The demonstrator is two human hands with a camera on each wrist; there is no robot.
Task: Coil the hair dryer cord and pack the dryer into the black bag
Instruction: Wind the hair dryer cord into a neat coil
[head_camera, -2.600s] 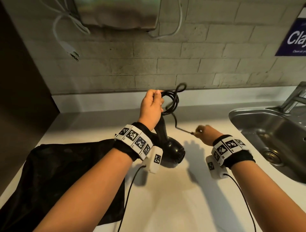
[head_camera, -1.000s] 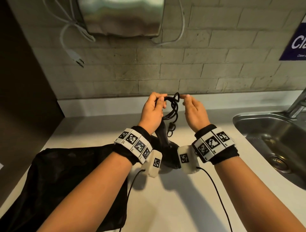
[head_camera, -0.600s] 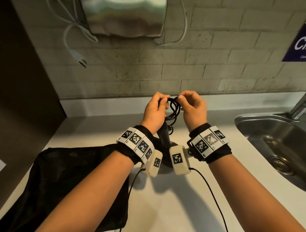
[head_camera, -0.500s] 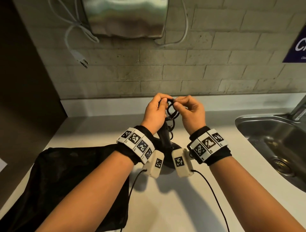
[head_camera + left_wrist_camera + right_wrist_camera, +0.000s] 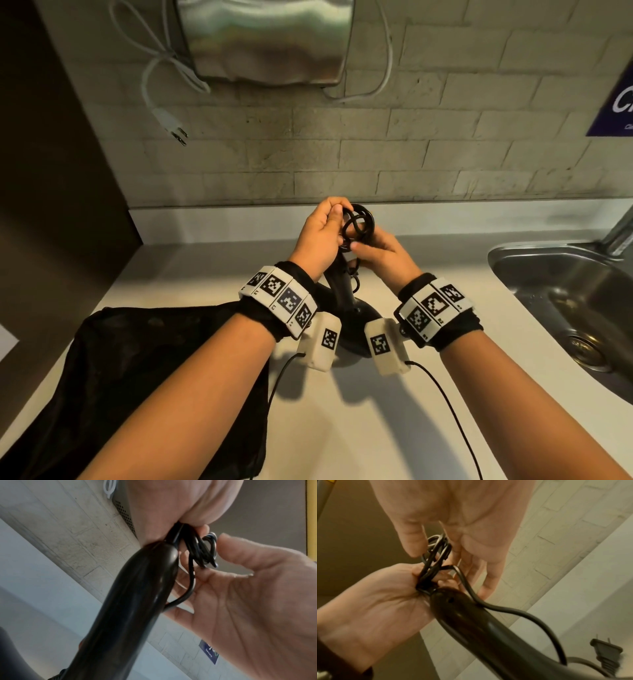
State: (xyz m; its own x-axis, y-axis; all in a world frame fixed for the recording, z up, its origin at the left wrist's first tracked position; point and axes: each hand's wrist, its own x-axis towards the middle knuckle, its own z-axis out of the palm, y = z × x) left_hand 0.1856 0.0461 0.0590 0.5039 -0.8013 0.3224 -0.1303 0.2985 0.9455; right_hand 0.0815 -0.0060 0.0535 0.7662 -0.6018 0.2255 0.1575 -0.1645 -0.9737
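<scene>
The black hair dryer (image 5: 342,291) stands nose-down on the white counter with its handle (image 5: 133,601) pointing up. My left hand (image 5: 325,229) grips the black cord coil (image 5: 359,222) bunched at the top of the handle. From the right, my right hand (image 5: 373,250) pinches the loops between thumb (image 5: 412,545) and fingers, just below the coil's top. One loose strand runs down along the handle (image 5: 479,626) to the plug (image 5: 606,650) near the dryer body. The black bag (image 5: 137,370) lies flat on the counter at the left, under my left forearm.
A steel sink (image 5: 496,253) with a faucet (image 5: 620,233) is set into the counter at the right. On the brick wall hangs a metal box (image 5: 267,37) with a dangling white cable and plug (image 5: 171,120). A dark panel (image 5: 51,205) closes the left side.
My right hand came in from the right with the loose cord, met the coil at my left hand, and has dropped a little lower on the loops. The left hand stayed in place.
</scene>
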